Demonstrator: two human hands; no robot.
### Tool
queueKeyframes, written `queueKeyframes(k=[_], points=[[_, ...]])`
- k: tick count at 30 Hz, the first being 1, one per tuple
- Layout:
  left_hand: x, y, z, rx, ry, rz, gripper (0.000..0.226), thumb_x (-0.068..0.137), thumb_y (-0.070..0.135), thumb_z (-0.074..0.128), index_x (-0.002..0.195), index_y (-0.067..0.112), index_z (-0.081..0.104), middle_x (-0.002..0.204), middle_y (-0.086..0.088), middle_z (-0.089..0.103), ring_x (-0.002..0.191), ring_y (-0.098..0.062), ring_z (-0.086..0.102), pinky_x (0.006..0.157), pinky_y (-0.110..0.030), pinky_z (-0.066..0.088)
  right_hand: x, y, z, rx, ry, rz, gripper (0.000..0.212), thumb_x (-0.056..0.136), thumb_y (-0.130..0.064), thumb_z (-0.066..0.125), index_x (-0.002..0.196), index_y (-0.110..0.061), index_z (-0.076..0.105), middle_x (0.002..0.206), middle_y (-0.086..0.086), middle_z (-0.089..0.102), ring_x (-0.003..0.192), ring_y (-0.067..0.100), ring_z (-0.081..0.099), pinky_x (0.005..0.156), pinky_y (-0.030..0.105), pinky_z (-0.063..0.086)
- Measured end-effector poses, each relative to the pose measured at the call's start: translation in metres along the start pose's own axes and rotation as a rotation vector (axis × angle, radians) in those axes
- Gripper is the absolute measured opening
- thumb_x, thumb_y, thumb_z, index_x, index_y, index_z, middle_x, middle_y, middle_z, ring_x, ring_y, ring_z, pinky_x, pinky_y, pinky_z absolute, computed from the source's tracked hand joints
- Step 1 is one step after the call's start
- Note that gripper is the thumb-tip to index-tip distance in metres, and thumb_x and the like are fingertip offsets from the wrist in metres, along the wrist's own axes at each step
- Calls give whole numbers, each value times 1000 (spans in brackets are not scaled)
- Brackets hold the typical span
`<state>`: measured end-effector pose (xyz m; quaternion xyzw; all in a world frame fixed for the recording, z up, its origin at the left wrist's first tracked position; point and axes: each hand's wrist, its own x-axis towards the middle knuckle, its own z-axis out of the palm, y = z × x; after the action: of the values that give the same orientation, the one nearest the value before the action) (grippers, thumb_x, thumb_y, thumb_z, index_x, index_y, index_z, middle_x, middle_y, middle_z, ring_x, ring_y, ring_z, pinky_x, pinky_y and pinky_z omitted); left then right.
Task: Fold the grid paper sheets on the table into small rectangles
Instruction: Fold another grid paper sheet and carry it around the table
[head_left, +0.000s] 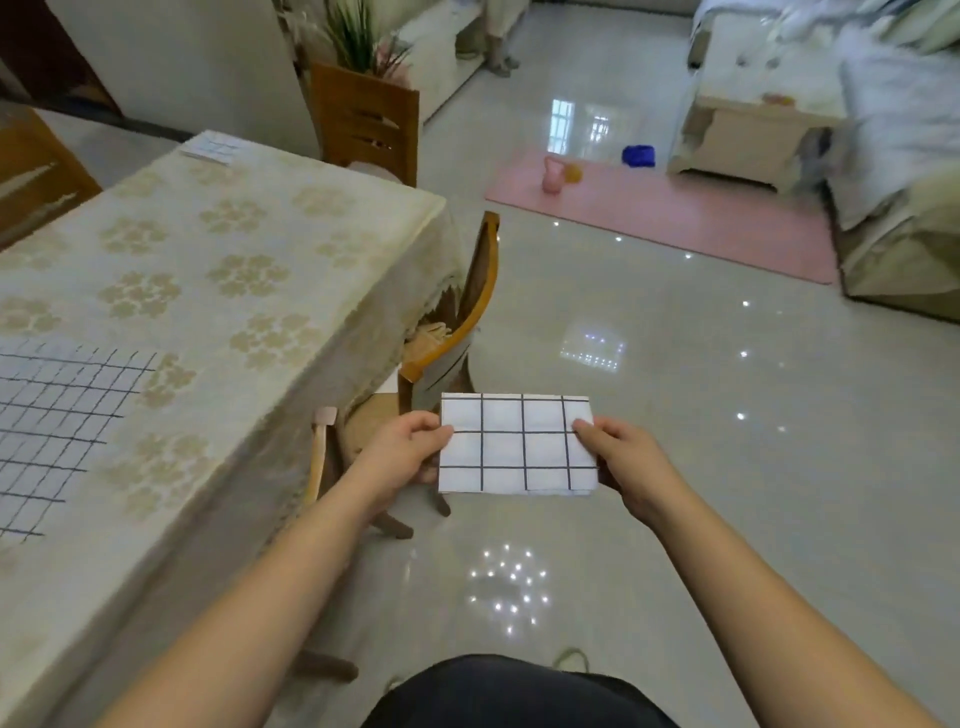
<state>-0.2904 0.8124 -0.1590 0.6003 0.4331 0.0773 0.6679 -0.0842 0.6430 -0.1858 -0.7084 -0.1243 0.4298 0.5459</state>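
Matt paper, patterned cloth, glossy floor.
Folded grid paper: matt white, smooth, with dark ruled lines. Unfolded grid sheet: same matt paper, flat on the surface under cream cloth with a woven floral pattern. Chairs: varnished wood, slightly shiny. Floor: polished pale tile, mirror-glossy, speckled with reflected lights. Mat: pink, matt.

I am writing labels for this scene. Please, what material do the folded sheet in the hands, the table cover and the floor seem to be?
Folded grid sheet: apparently matte white paper, with layered edges at its right corner. Table cover: seemingly woven cloth, cream with a dull floral pattern, draping softly over the table's edge. Floor: probably polished tile or stone, since it mirrors lamps and a window.
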Motion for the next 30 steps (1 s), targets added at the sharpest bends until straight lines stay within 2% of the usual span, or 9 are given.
queueKeyframes(k=[2,5,8,13,15,20,24,27,30], points=[[9,9,36,53,-17,22,12,96,19,56,97,9,62,75,-5,67,51,-5,61,45,-17,44,-1,6,-34,35,40,10,29,91,-22,63,93,7,62,83,14,65,72,21,62,67,32,55],[24,15,82,104,-36,34,16,96,19,55,102,6,62,73,-1,69,53,-3,62,46,-16,45,-1,14,-78,75,78,15,19,90,-15,64,94,3,67,84,12,70,71,19,65,62,29,55],[38,18,114,146,-43,25,18,96,19,56,106,5,63,76,-1,70,57,-4,63,49,-17,46,-1,18,-111,102,104,19,8,89,-10,64,86,-4,68,75,8,70,65,16,65,58,25,53],[53,23,140,176,-45,-24,18,96,20,57,104,7,65,91,-10,74,68,-8,69,54,-16,50,9,19,-137,128,116,34,15,89,-7,63,75,-9,64,59,-5,66,52,7,61,52,18,49],[64,25,142,172,-59,-44,19,95,20,58,103,4,66,90,-10,74,73,-13,71,57,-18,52,18,18,-140,132,130,37,16,89,-7,63,73,-10,64,56,-7,64,49,5,59,50,17,47],[100,35,136,93,-99,-79,21,94,22,60,96,3,67,88,-10,72,79,-19,69,59,-22,53,50,9,-139,108,165,44,8,87,-10,67,80,-6,68,69,3,70,63,15,65,62,28,54],[142,46,128,45,-129,-91,22,95,21,58,97,1,68,85,-8,71,72,-13,68,57,-21,53,88,-9,-135,106,178,63,8,87,-8,66,90,-1,67,76,6,72,65,14,67,61,24,54],[175,57,121,26,-133,-79,17,95,19,58,92,5,68,82,-5,72,74,-12,68,58,-21,53,119,-25,-130,118,174,90,9,88,-9,66,92,-1,67,78,7,72,65,13,67,61,23,54],[203,73,113,14,-132,-54,14,94,18,60,90,7,68,82,-5,72,73,-11,69,58,-21,53,150,-41,-129,130,154,122,17,88,-14,67,96,0,68,90,14,73,75,19,67,75,32,58]])
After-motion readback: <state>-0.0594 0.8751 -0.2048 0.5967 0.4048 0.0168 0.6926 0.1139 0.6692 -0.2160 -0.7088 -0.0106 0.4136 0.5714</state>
